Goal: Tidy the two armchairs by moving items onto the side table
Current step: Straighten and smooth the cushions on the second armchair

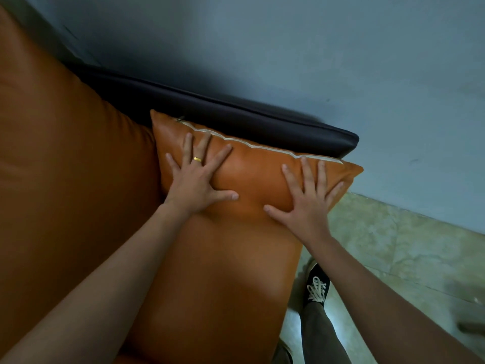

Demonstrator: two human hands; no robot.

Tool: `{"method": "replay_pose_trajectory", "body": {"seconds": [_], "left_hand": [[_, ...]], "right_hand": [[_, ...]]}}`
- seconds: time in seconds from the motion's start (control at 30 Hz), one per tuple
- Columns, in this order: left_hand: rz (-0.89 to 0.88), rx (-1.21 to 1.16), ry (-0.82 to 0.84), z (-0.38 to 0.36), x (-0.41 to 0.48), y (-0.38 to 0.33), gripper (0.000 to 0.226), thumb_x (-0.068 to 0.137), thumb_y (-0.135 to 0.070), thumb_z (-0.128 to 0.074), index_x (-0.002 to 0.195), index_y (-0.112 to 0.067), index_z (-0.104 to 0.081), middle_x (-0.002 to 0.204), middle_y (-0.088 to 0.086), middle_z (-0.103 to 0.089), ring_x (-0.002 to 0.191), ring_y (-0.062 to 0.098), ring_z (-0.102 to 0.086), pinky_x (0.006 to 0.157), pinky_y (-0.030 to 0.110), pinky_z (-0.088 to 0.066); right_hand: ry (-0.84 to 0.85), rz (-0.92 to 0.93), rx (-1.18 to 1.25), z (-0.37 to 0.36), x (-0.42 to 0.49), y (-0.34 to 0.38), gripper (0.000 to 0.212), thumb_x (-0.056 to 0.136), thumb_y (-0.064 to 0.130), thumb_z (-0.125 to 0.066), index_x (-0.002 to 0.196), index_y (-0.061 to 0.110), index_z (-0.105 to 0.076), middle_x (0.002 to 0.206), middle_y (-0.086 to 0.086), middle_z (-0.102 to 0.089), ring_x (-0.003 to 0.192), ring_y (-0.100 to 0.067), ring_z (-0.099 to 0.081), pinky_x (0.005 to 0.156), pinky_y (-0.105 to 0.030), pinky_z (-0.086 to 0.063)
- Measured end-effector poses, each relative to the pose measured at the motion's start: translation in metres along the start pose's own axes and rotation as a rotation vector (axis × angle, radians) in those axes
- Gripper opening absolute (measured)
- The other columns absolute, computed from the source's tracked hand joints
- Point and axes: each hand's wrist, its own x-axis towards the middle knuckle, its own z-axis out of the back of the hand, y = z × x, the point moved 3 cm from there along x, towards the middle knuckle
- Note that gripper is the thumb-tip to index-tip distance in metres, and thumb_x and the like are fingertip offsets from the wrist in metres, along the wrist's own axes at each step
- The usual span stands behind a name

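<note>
head: cushion point(252, 177) mid-frame, on armchair seat point(210, 285), propped against dark armrest point(236, 119) | long axis upper-left to right | left hand point(195, 183) and right hand point(307, 206) flat on its face, fingers splayed wide, gripping nothing | both equally near, one per end | side table not in view

Count: two hands, left hand point(195, 181) and right hand point(307, 203); one orange cushion point(252, 174); one armchair point(65, 179); one gold ring point(197, 159); one black shoe point(317, 286).

Cushion point(257, 174) on armchair seat point(217, 271), perhaps against its armrest point(236, 119).
</note>
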Motion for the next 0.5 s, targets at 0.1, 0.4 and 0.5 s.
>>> {"method": "replay_pose_trajectory", "body": {"seconds": [0.1, 0.4, 0.5], "left_hand": [[0.031, -0.063, 0.012, -0.009, 0.012, 0.011, 0.111, 0.057, -0.099, -0.046, 0.153, -0.059, -0.005, 0.169, -0.006, 0.006, 0.154, 0.033, 0.017, 0.106, 0.081, -0.001], [-0.093, 0.145, 0.023, 0.011, 0.012, -0.007, 0.111, 0.071, -0.087, -0.054, 0.159, -0.042, -0.004, 0.17, 0.009, 0.004, 0.156, 0.03, 0.009, 0.116, 0.067, 0.001], [-0.345, 0.28, 0.027, 0.015, 0.018, -0.022, 0.111, 0.076, -0.083, -0.052, 0.161, -0.033, 0.0, 0.17, 0.007, 0.002, 0.156, 0.026, 0.006, 0.119, 0.062, 0.002]], "right_hand": [[-0.01, -0.007, -0.01, -0.014, 0.014, -0.001, 0.102, 0.069, 0.084, -0.054, 0.156, 0.051, -0.012, 0.17, 0.003, -0.004, 0.156, -0.034, 0.005, 0.112, -0.076, 0.004], [-0.049, 0.022, -0.102, 0.007, 0.009, 0.021, 0.095, 0.079, 0.075, -0.054, 0.159, 0.037, -0.019, 0.169, 0.001, -0.014, 0.156, -0.034, 0.0, 0.114, -0.064, 0.018], [0.011, 0.247, -0.077, 0.014, 0.023, 0.042, 0.094, 0.083, 0.065, -0.058, 0.16, 0.028, -0.019, 0.168, 0.004, -0.021, 0.156, -0.027, -0.007, 0.119, -0.059, 0.012]]}}
